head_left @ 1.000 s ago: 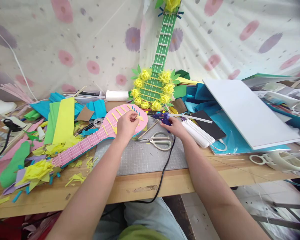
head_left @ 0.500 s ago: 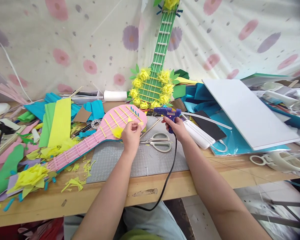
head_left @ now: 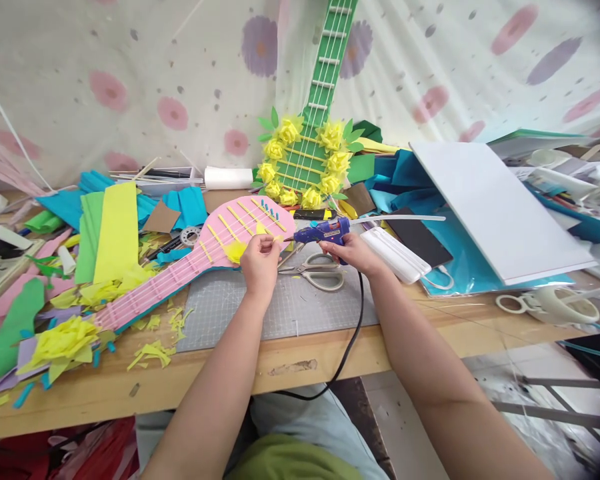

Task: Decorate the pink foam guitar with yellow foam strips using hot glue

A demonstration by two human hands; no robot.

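My left hand (head_left: 261, 265) is closed in a pinch on a yellow crepe-paper flower (head_left: 235, 252), whose petal tips stick out around the fingers; the rest is hidden. It hovers over the body of a pink paper guitar (head_left: 219, 223) with yellow stick strips. In my right hand (head_left: 354, 253) is a blue hot glue gun (head_left: 325, 232), a white glue stick (head_left: 405, 218) trailing from its back. The nozzle points left and meets the flower at my left fingertips; whether it touches I cannot tell. Scissors (head_left: 325, 280) lie below the gun on a grey cutting mat (head_left: 230, 313).
A green paper guitar (head_left: 305, 157) with yellow flowers leans at the back. Paper sheets and scraps (head_left: 115, 233) cover the left side. On the right are a white board (head_left: 495, 213), a white power strip (head_left: 394, 253) and a tape dispenser (head_left: 555, 303). The gun's black cord (head_left: 353, 340) hangs over the table edge.
My right hand has brought the glue gun left and down, so its nozzle is now at the flower in my left hand. The view has tilted slightly downward.
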